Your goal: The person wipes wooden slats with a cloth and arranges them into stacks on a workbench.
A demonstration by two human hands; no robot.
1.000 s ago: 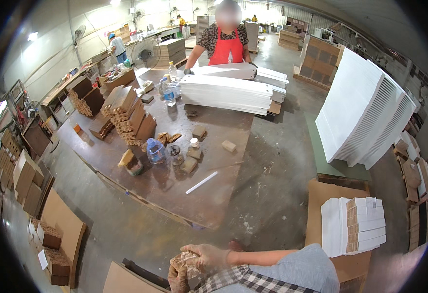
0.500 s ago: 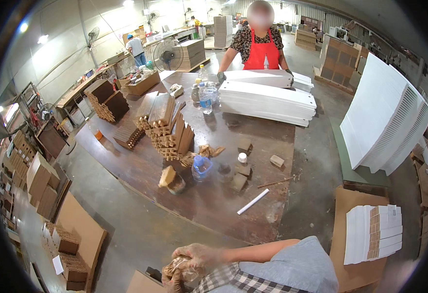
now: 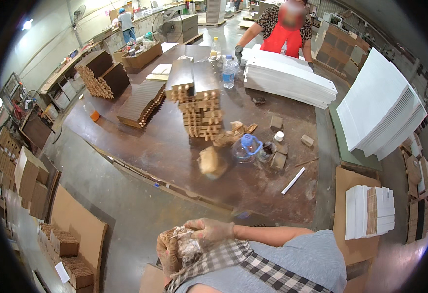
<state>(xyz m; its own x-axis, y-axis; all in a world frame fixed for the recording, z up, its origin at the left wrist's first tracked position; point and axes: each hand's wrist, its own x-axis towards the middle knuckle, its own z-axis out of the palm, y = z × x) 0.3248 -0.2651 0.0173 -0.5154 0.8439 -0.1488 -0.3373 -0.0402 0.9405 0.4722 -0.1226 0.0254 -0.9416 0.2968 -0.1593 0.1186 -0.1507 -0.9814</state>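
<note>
At six o'clock, the crumpled cloth (image 3: 188, 248), no clear long axis, is pinched by fingers of the left hand (image 3: 168, 250) from nine and right hand (image 3: 210, 229) from two, both touching it.

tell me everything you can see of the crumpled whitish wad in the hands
The crumpled, whitish, brown-stained wad looks like soft cloth, though the material is uncertain. It is bunched into irregular folds between the person's left hand and right hand, both touching it, close to the black-and-white checked fabric. Fingers cover part, so its full shape is hidden.
</note>
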